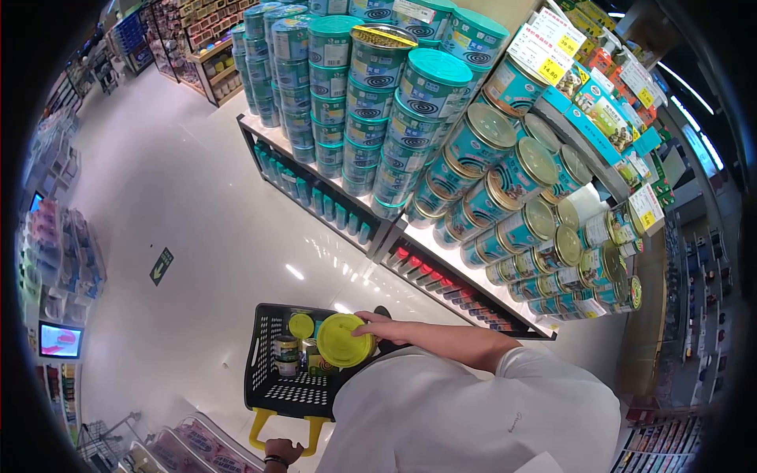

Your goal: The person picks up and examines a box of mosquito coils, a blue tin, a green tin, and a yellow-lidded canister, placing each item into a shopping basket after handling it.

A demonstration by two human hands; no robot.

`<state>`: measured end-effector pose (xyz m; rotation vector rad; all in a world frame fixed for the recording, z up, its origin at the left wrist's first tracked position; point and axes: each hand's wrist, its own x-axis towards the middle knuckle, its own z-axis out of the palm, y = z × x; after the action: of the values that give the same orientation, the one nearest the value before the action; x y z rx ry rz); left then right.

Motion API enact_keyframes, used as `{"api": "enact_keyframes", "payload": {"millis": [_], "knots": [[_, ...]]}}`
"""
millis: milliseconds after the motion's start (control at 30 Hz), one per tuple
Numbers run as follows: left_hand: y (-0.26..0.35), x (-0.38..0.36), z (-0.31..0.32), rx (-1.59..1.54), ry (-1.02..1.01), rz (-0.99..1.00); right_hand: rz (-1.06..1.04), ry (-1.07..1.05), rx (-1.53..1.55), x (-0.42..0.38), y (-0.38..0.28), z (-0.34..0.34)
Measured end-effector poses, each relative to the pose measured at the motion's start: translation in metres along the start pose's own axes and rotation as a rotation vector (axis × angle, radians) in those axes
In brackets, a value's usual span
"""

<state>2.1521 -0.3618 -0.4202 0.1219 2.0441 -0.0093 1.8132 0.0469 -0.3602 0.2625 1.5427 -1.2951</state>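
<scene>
My right hand (pixel 377 328) is closed on the edge of a round tub with a yellow lid (pixel 344 342), held over a black shopping basket (pixel 264 347). My left hand (pixel 284 451), with a dark band at its wrist, is wrapped round the basket's yellow handle (pixel 317 433). Inside the basket are another round item with a yellow lid (pixel 300 325), small stacked cans (pixel 286 355) and a dark green package with a spiral picture (pixel 318 365). The held tub hides part of the basket's contents.
Tall stacks of teal tubs (pixel 369 130) and blue-gold cans (pixel 505 181) stand on a display shelf (pixel 315 177) alongside. Price signs (pixel 552 47) rise above them. A floor arrow (pixel 161 266), a small screen (pixel 60 340) and a wire cart (pixel 110 441) are on the other side.
</scene>
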Motion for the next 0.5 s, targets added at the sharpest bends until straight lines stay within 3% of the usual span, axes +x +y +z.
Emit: {"api": "enact_keyframes", "payload": {"millis": [233,500], "knots": [[-0.021,0.003,-0.011,0.055,0.124,0.067,-0.011,-0.047,0.074,-0.008,-0.011,0.011],[-0.018,0.003,-0.031,0.183,-0.013,0.084,-0.046,0.067,0.112,-0.008,0.001,0.01]]}}
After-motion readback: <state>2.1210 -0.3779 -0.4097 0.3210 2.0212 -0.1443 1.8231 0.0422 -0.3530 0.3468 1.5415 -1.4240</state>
